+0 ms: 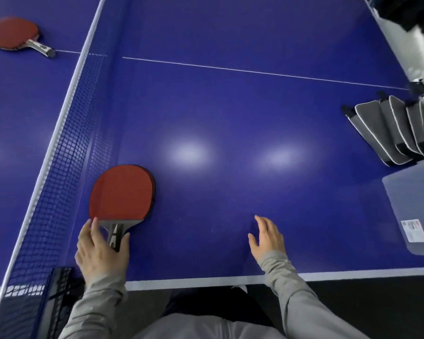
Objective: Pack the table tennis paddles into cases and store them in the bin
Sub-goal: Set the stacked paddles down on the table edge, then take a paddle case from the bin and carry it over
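Note:
A red paddle (121,190) lies on the blue table tennis table (230,118) close to the net, its handle pointing toward me. My left hand (101,250) covers the handle, with fingers and thumb on either side of it. My right hand (267,237) hovers open and relaxed over the bare table near the front edge, holding nothing. A second red paddle (15,34) lies beyond the net at the far left. Several grey paddle cases (392,130) lie fanned out at the right edge. A clear plastic bin (411,209) stands just in front of them.
The net (59,167) runs from the near left corner up toward the top, splitting the table. Its black clamp (61,277) grips the front edge by my left arm. Dark objects (402,11) sit at the far right corner.

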Demonstrator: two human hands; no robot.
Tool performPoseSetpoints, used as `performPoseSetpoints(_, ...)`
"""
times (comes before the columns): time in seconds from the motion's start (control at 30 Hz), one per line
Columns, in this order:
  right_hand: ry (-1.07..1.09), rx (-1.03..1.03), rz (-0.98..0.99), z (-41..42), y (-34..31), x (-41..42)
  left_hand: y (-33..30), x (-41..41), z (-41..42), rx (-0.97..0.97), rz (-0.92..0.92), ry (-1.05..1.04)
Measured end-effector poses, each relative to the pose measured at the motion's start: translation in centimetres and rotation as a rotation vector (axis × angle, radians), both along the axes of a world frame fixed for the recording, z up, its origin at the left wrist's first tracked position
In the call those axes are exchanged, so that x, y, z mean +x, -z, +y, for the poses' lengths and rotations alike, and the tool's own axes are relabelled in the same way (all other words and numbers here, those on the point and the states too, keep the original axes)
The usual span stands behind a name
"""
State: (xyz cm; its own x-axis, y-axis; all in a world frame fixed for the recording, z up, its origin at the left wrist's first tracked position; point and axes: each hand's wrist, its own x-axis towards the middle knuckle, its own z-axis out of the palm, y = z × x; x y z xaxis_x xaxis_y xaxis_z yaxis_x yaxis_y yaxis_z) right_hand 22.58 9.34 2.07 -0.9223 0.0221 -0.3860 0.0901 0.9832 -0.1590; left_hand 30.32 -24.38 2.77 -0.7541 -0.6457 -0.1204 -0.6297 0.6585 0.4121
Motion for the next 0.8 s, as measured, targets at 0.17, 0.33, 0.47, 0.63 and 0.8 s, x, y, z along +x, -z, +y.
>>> performPoseSetpoints(0.17, 0.032, -0.048, 0.011, 2.5, 0.2, 1.3, -1.9, -2.1, 5.1, -0.105, 0.1, 0.396)
performPoseSetpoints(0.33, 0.052, -0.049, 0.012, 7.8, -0.2, 2.5, -1.8, -5.3, 15.5, -0.178, -0.222, 0.841)
performPoseSetpoints(0.47, 0.072, -0.046, 0.03, 13.9, -1.2, 3.5, -1.5, -6.9, 24.6, -0.169, -0.346, 0.992)
performPoseSetpoints(0.63, 0.061, -0.051, 0.091, 21.0, -2.9, 3.9, -2.1, -8.2, 34.5, -0.182, -0.31, 1.028)
performPoseSetpoints(0.8, 0.013, -0.052, 0.162, 26.2, -5.2, 2.1, -3.2, -10.2, 40.7, -0.162, -0.267, 0.993)
